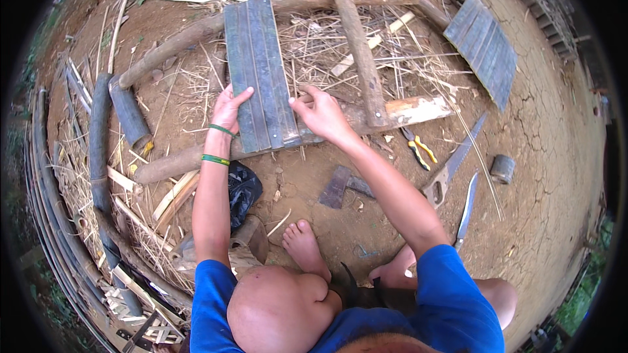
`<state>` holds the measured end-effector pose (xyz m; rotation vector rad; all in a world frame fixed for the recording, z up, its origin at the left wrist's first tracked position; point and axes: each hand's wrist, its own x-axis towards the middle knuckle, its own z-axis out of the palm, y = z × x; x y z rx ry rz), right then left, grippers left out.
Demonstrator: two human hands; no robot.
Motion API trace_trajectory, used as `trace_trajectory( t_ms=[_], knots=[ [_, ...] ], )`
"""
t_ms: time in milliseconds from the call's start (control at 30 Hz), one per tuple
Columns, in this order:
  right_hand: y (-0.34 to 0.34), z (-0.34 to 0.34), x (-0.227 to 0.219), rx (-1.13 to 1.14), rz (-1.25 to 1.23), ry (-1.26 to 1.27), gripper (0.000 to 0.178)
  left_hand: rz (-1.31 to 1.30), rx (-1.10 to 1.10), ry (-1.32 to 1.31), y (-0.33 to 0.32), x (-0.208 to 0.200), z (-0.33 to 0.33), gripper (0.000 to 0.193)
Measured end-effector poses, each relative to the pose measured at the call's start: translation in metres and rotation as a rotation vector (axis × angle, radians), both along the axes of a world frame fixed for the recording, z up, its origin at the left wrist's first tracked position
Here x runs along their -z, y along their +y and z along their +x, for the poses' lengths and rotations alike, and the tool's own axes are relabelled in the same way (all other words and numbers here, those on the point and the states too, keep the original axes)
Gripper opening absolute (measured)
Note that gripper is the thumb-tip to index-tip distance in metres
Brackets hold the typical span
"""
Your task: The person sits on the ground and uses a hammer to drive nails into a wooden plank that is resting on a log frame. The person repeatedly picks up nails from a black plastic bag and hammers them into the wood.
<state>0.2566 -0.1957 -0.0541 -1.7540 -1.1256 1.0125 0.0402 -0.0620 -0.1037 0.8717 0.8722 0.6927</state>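
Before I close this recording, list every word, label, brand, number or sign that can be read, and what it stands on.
None can be read.
Wristband nearer the left elbow: yellowish marks, too small to make out.
Saw, pliers, knife: no lettering discernible.
Panel at the left hand: none seen.

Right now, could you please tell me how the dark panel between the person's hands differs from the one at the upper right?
The central panel lies across the log frame, with the left hand on its edge; the far-right panel has no hand on it. The central panel runs almost straight up the picture, whereas the far-right panel slants down to the right. Both look flat and dark, with lengthwise lines.
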Motion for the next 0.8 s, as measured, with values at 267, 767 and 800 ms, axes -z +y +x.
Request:
trace_trajectory(
  t_ms=[267, 767, 800],
  knots=[
    [0.034, -0.012, 0.037, -0.009, -0.129, 0.305, 0.029, 0.016, -0.019, -0.033, -0.004, 0.001, 0.004, 0.040],
    [0.032, -0.013, 0.045, 0.015, -0.087, 0.328, 0.027, 0.043, -0.013, 0.039, -0.002, -0.004, 0.002, 0.032],
    [0.032, -0.013, 0.042, 0.014, -0.097, 0.332, 0.027, 0.023, -0.009, 0.042, -0.003, -0.006, 0.001, 0.032]
  ],
)
